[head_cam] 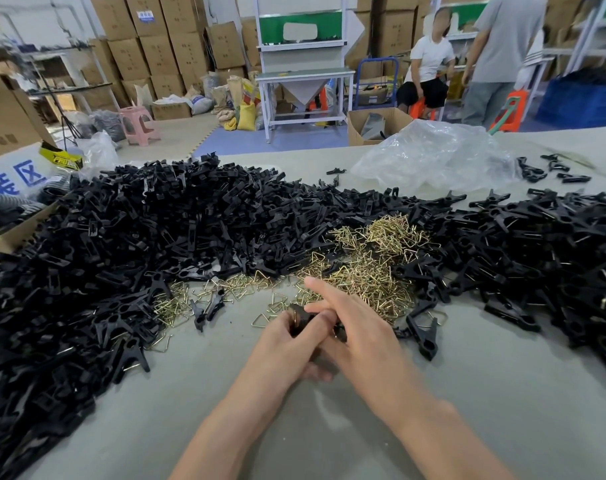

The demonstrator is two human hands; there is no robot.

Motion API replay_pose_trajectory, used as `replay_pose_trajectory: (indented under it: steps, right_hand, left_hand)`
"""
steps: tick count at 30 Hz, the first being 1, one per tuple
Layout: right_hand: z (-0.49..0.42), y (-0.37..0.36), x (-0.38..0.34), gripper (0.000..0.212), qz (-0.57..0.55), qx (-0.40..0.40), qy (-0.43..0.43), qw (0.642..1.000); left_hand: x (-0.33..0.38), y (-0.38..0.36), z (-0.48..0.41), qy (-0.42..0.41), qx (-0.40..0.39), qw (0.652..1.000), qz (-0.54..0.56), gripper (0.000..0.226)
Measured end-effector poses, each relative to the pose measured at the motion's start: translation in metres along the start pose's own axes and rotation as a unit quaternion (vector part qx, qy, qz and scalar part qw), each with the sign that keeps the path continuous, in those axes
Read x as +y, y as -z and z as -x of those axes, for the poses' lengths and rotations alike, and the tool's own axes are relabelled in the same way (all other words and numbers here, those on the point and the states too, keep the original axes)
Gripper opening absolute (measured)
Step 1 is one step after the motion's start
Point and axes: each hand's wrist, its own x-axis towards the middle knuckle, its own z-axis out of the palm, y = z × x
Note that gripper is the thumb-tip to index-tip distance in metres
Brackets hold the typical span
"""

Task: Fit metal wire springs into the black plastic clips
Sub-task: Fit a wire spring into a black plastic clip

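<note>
The hands are together above the desk [485, 393]. The left hand [287, 341] curls round a black clip [302, 317], and the right hand [358, 341] pinches the same clip, forefinger stretched out. This looks like the fitting step, though fingers hide whether a wire is seated. The next move probably calls for a firm press, then a fresh piece from the loose springs [363, 268] just beyond.

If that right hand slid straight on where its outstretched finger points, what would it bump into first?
The right hand would likely meet the brass wire springs first, then the heap of black clips behind them; depth is unclear.
</note>
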Motion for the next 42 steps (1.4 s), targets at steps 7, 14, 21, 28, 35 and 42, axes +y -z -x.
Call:
replay_pose_trajectory:
  steps: [7,14,21,28,35,42]
  right_hand:
    - [-0.004,-0.002,0.000,0.045,-0.057,0.054,-0.019,0.997]
    - [-0.005,-0.005,0.003,0.043,-0.127,0.014,-0.060,0.990]
    - [-0.007,-0.005,0.006,0.034,-0.135,0.001,-0.054,0.989]
    - [-0.006,-0.006,0.008,0.035,-0.136,0.004,-0.045,0.990]
    - [-0.003,-0.013,0.015,0.045,-0.037,0.042,0.006,0.998]
    - [0.005,0.008,0.016,0.034,0.104,0.096,0.051,0.989]
  left_hand:
    - [0.002,-0.001,0.000,-0.039,-0.028,0.998,0.044,0.018]
    - [-0.007,-0.003,-0.004,-0.012,-0.017,0.999,0.040,0.035]
    - [-0.006,-0.007,-0.003,-0.011,0.013,0.999,-0.036,0.043]
    - [-0.004,-0.010,0.000,-0.023,0.026,0.999,-0.031,0.059]
    - [-0.004,-0.004,-0.001,-0.082,0.040,0.993,-0.069,0.036]
    - [-0.005,-0.002,0.007,-0.169,0.019,0.977,-0.132,0.034]
